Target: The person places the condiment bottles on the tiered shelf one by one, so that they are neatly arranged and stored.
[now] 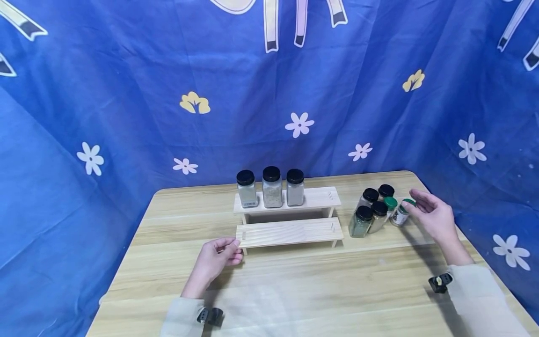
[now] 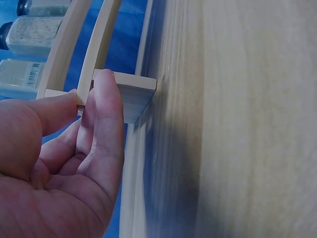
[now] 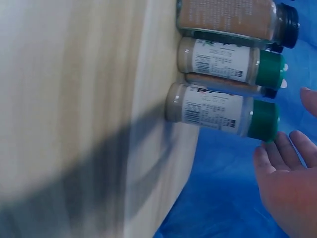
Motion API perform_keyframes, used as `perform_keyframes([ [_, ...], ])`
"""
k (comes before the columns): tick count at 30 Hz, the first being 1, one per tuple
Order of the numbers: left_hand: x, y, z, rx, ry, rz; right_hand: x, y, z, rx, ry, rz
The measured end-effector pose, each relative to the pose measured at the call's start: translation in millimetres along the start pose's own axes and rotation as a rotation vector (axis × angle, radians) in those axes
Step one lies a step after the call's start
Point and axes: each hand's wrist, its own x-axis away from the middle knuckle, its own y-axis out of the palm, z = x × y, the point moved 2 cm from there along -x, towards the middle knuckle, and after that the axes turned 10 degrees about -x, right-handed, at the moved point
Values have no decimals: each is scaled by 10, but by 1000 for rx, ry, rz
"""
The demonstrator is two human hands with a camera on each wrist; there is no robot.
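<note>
- The two-tier wooden rack point(image 1: 290, 231) stood near the middle of the table point(image 1: 294, 290), its long axis running left to right across the person's view, with the lower shelf toward the person and the upper shelf behind it.
- The rack was pale, unfinished wood; the lower shelf showed lengthwise grooves and square-cut legs.
- The left hand point(image 1: 216, 260) rested at the lower shelf's left end; in the left wrist view its fingertips point(image 2: 106, 84) pinched the corner of that shelf between thumb and fingers.
- Three square glass jars point(image 1: 271, 188) with black caps stood upright in a row on the left part of the upper shelf, filled with pale powders.
- The right hand point(image 1: 433, 215) was held with fingers spread and relaxed, gripping nothing, just beside a green-capped spice bottle point(image 1: 402, 213); whether a fingertip touched the cap could not be told.
- That bottle was a round, clear cylinder with a white printed label, upright, at the right edge of a tight cluster point(image 1: 375, 210) of black-capped and green-capped jars standing to the right of the rack.
- The table was light wood with visible grain; blue flowered cloth point(image 1: 126, 117) hung behind and to both sides.
</note>
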Motion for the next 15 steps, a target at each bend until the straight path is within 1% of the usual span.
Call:
perform_keyframes([
  [4,-2,1,-2,2,3,2,20,17,86,31,25,-31],
  [8,-6,2,-4,6,5,2,43,46,156,51,51,-38],
  [15,-1,4,2,4,2,1,68,74,225,-5,131,-50],
])
